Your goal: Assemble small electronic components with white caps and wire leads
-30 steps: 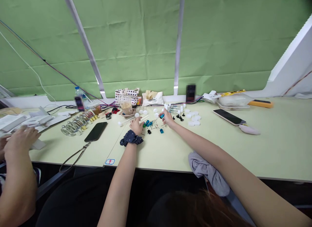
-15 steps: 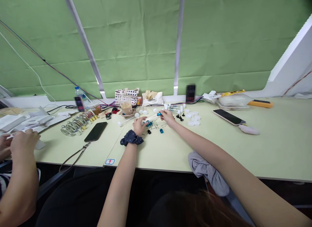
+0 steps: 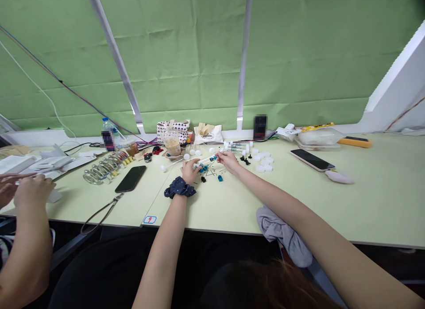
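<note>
My left hand, with a dark scrunchie on its wrist, is closed round the lower end of a clear plastic tube. My right hand pinches the tube's upper end, where a small blue piece sits at its mouth. Both hands hold the tube slanted just above the pale green table. Loose blue pieces and small black pieces lie under and beside the hands.
White round caps and more clear tubes lie behind my right hand. A black phone and a wire rack are to the left, another phone to the right. A grey cloth hangs at the near edge. Another person's hands work at far left.
My left hand has lifted the clear tube from the table and my right hand has brought a blue piece to its upper end. The other person's hands have shifted left.
</note>
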A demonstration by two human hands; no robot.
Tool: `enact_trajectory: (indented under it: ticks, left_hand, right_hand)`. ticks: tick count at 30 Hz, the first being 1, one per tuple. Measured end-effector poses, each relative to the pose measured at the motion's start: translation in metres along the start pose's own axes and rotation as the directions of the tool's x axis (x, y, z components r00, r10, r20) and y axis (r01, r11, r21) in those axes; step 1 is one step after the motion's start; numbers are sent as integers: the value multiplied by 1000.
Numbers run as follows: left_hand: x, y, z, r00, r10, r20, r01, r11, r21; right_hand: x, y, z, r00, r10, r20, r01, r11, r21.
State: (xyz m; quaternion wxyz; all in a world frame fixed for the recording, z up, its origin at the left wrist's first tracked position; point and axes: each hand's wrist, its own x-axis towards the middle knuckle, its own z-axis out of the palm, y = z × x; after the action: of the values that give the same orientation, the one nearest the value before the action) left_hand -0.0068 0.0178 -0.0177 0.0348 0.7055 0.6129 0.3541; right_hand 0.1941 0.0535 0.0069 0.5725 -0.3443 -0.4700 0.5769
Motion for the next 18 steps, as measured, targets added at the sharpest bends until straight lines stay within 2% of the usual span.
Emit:
enact_trajectory:
  ticks: [4, 10, 18]
  left_hand:
    - [0, 0, 0, 1000, -6, -6, 6, 1000, -4]
    - [1, -1, 1, 1000, 0, -29, 0, 1000, -31]
    - [1, -2, 2, 998, 42, -41, -45, 997, -60]
  right_hand:
    - [1, 3, -3, 999, 45, 17, -45, 999, -30]
    - [1, 0, -2, 987, 110, 118, -124, 985, 117]
    - [-2, -10, -5, 968, 222, 116, -233, 967, 99]
